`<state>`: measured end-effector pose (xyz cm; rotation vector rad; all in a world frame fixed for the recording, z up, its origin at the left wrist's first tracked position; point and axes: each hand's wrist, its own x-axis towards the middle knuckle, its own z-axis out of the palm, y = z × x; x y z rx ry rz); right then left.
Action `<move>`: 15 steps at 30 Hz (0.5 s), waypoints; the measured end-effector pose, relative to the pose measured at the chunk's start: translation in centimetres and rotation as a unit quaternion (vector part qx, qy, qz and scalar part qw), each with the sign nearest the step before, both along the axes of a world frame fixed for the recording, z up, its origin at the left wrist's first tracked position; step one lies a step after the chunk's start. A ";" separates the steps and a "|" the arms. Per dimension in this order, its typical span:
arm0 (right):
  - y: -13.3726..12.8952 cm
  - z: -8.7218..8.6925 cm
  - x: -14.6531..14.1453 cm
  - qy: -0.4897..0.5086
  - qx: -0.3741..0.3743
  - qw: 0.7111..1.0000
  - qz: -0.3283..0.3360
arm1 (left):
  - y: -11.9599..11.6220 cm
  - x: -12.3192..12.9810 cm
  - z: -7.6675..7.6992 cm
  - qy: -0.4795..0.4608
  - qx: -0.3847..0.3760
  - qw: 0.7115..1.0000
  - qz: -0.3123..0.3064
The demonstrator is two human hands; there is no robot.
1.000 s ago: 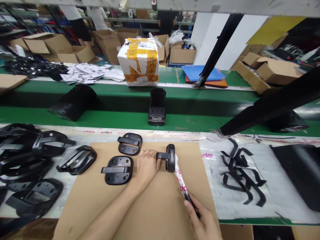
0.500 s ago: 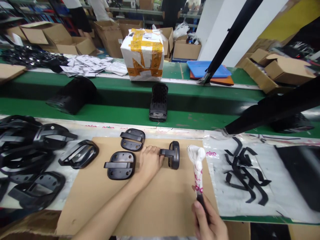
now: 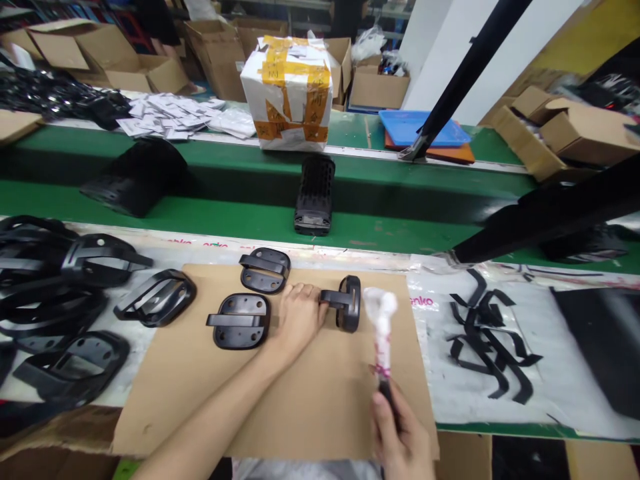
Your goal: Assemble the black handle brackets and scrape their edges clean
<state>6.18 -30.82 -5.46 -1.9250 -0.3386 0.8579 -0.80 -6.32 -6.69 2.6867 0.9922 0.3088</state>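
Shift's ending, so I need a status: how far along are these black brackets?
Looks done: two black brackets lie flat on the cardboard sheet. In hand: the left hand grips a third bracket, the right hand holds a white-wrapped stick. Left: a heap of brackets beside the sheet, perhaps unworked.

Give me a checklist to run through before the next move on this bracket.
1. Left hand fingers on bracket stem: ok.
2. Bracket standing on edge on cardboard: ok.
3. Right hand holding stick: ok.
4. Stick's white wrap apart from bracket: ok.
5. Wrap tight on stick: cannot tell.
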 end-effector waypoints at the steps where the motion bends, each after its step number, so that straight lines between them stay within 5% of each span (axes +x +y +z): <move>1: 0.0 -0.1 0.1 0.000 0.001 1.000 0.011 | 0.0 0.0 0.0 0.000 0.000 1.000 0.002; 11: -0.2 0.0 1.3 -0.003 -0.010 0.998 0.067 | 0.2 -0.1 -0.3 -0.038 -0.025 0.999 0.011; 13: -0.2 0.3 3.0 -0.039 -0.018 0.996 0.082 | 0.4 -0.1 -0.3 -0.126 -0.094 0.987 0.017; 15: -0.1 0.5 5.1 -0.104 -0.024 0.988 0.108 | 0.4 0.0 0.3 -0.273 -0.207 0.939 0.038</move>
